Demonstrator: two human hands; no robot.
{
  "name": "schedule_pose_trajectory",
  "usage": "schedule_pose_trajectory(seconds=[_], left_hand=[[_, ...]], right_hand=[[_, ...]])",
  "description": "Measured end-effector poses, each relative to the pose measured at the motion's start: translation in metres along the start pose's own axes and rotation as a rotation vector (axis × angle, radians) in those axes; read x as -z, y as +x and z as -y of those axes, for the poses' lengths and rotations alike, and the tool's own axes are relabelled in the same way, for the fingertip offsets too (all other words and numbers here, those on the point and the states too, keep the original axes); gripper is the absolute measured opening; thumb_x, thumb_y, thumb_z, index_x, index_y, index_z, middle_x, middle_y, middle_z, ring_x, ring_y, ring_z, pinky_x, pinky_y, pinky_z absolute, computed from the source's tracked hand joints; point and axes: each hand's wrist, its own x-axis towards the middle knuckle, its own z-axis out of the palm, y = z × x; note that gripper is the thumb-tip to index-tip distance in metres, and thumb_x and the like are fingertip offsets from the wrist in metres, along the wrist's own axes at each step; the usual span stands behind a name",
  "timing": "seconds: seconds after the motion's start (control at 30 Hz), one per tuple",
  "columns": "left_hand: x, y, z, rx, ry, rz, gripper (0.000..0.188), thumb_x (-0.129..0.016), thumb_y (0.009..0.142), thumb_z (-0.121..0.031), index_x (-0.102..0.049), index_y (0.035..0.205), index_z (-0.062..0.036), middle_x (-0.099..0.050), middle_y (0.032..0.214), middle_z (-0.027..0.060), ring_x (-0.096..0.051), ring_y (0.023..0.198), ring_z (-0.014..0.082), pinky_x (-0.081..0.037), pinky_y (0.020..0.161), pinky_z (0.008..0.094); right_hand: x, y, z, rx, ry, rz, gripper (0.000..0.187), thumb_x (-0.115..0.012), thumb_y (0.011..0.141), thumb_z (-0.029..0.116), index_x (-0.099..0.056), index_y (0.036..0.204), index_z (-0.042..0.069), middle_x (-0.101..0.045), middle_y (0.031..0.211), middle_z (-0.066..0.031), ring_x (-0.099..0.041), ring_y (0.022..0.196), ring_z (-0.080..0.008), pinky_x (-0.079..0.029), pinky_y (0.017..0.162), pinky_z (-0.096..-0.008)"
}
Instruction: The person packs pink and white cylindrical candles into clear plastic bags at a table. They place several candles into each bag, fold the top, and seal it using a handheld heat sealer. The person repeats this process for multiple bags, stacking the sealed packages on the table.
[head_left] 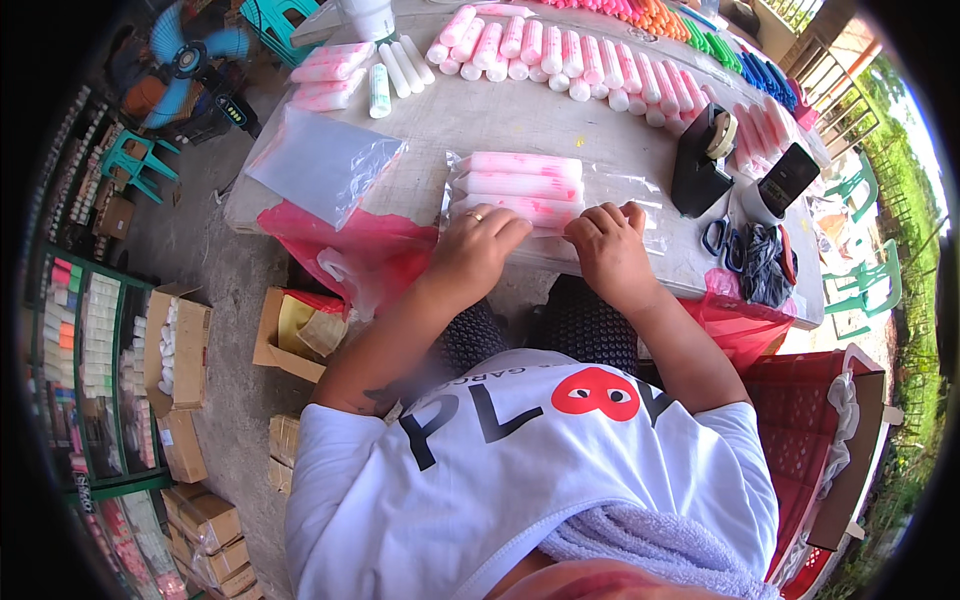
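Observation:
A clear plastic bag (622,190) lies flat in front of me. Inside it are three pink-and-white candles (520,185), side by side and lying crosswise. My left hand (478,248) presses its bent fingers on the near left part of the bag, by the nearest candle; a ring shows on one finger. At the right end of that candle, my right hand (612,250) has its fingers curled together on the bag's near edge. The fingertips are partly hidden, but both hands appear to grip the plastic.
A long row of pink-and-white candles (590,62) runs along the table (440,130). Empty clear bags (325,160) lie at left. A black tape dispenser (700,165), a phone (788,180) on a stand, and scissors (722,240) sit at right. Cardboard boxes (290,330) stand below left.

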Motion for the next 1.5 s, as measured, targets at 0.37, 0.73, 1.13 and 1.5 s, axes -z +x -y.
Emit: schedule_pose_trajectory(seconds=[0.37,0.73,1.13,1.5], left_hand=[[0.079,-0.022,0.016,0.275,0.048,-0.106,0.028,-0.073,0.076,-0.01,-0.063,0.102,-0.0041,-0.061,0.108,0.0126,-0.059,0.099,0.0307,-0.048,0.086,0.0389],[-0.02,0.022,0.016,-0.016,0.034,-0.031,0.013,-0.072,0.074,-0.014,-0.069,0.087,-0.0127,-0.067,0.088,-0.0007,-0.061,0.088,0.017,-0.035,0.096,0.0407],[-0.022,0.03,0.01,0.278,-0.116,-0.073,0.005,-0.066,0.082,-0.017,-0.07,0.082,-0.0194,-0.066,0.076,-0.0039,-0.06,0.081,0.0158,-0.018,0.103,0.0462],[-0.027,0.032,0.011,0.355,-0.191,-0.09,0.012,-0.069,0.079,-0.013,-0.07,0.09,-0.0172,-0.069,0.077,-0.0024,-0.063,0.08,0.0132,-0.02,0.106,0.045]], right_hand=[[0.008,-0.002,-0.012,-0.001,-0.011,0.067,0.005,-0.061,0.082,0.014,-0.061,0.083,0.009,-0.06,0.084,-0.0046,-0.057,0.086,-0.0215,-0.034,0.085,-0.0409],[0.009,0.004,-0.021,-0.052,0.091,0.03,0.009,-0.069,0.077,0.015,-0.063,0.08,0.009,-0.061,0.079,-0.0033,-0.057,0.085,-0.021,-0.034,0.085,-0.0383],[0.06,-0.024,-0.095,-0.47,0.17,0.199,0.037,-0.069,0.083,0.028,-0.058,0.061,0.001,-0.054,0.061,-0.013,-0.054,0.065,-0.0315,-0.04,0.066,-0.04],[0.06,-0.022,-0.166,-1.227,1.069,-0.523,0.033,-0.066,0.086,0.037,-0.067,0.104,0.009,-0.064,0.098,0.0016,-0.052,0.09,-0.0106,-0.035,0.077,-0.0302]])
